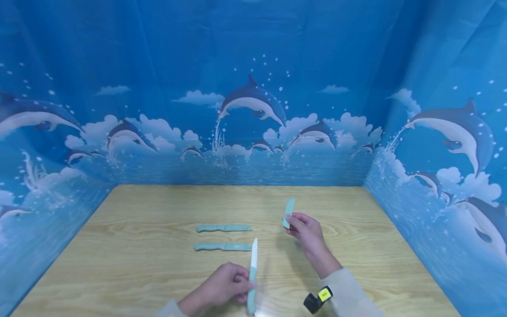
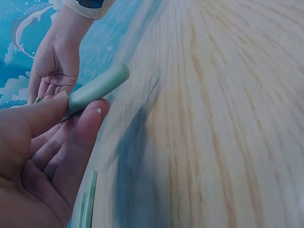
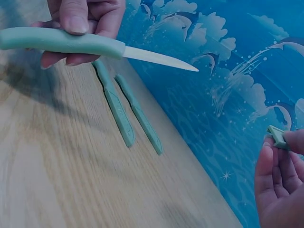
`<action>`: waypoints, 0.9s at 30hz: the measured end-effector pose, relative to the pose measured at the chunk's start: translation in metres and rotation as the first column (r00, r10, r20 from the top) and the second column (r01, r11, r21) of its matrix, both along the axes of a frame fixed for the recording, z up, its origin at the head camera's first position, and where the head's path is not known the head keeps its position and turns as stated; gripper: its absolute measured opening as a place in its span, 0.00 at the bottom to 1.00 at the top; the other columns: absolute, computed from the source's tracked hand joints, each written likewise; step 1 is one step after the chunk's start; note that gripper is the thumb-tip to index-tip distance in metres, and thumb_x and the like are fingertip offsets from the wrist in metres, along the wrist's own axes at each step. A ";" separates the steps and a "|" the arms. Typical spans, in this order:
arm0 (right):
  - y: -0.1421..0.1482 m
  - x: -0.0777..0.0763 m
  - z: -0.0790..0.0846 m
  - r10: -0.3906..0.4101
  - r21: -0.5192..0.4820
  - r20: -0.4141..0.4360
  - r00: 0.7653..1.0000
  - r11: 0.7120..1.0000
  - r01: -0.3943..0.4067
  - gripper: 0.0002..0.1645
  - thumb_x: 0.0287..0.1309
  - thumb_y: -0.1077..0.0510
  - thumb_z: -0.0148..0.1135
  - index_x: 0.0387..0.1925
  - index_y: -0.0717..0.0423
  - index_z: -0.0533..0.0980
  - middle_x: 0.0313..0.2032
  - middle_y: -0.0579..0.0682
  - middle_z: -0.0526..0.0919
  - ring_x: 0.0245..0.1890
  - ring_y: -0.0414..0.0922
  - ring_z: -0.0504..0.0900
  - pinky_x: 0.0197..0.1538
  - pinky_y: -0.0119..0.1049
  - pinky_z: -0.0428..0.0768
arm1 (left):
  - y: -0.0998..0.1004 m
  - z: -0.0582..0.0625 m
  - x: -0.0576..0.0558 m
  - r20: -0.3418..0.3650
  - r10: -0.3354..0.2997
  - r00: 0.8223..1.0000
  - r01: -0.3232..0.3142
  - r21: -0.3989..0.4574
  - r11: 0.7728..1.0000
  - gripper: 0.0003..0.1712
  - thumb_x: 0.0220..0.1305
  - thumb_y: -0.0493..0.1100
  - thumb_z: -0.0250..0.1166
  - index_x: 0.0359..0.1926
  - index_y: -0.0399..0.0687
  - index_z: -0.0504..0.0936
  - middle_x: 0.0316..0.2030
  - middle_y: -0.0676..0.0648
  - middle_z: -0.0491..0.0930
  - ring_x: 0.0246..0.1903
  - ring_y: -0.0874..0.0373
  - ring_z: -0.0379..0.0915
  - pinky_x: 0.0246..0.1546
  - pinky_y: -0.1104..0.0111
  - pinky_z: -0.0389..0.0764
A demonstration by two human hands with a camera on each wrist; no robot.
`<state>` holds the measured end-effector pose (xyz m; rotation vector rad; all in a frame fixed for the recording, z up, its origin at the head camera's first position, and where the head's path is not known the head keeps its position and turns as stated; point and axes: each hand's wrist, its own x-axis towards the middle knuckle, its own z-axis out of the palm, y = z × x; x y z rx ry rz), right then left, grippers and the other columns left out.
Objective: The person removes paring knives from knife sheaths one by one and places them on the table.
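Note:
A paring knife with a mint-green handle and a bare white blade is pinched at the handle by my left hand, its tip pointing away from me. My right hand holds a mint-green blade sheath between thumb and fingers, up and to the right of the knife. In the right wrist view the sheath's end faces the camera, apart from the blade. Two sheathed green knives lie side by side on the table, left of the bare blade.
The wood-grain table is backed and flanked by blue curtains printed with dolphins. A black strap device with a yellow label sits at my right sleeve.

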<state>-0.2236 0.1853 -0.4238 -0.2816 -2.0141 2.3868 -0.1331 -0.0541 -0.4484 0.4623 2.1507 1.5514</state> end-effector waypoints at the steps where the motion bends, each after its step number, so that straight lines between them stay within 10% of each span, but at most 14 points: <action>1: 0.000 0.000 0.000 0.000 0.003 0.001 1.000 1.000 0.000 0.07 0.61 0.63 0.64 0.39 0.64 0.77 0.30 0.49 0.83 0.29 0.41 0.81 0.36 0.28 0.83 | 0.000 0.000 0.000 0.002 0.004 1.000 -0.004 -0.003 1.000 0.08 0.62 0.38 0.66 0.27 0.41 0.79 0.18 0.50 0.78 0.22 0.57 0.80 0.25 0.71 0.84; 27: 0.029 0.011 -0.017 0.006 0.213 0.046 0.999 0.977 -0.016 0.18 0.60 0.59 0.66 0.47 0.68 0.76 0.31 0.49 0.84 0.31 0.42 0.81 0.38 0.31 0.84 | 0.008 -0.005 -0.003 -0.040 0.066 0.997 -0.068 -0.052 0.996 0.06 0.61 0.36 0.66 0.28 0.43 0.80 0.22 0.50 0.82 0.24 0.57 0.80 0.25 0.71 0.83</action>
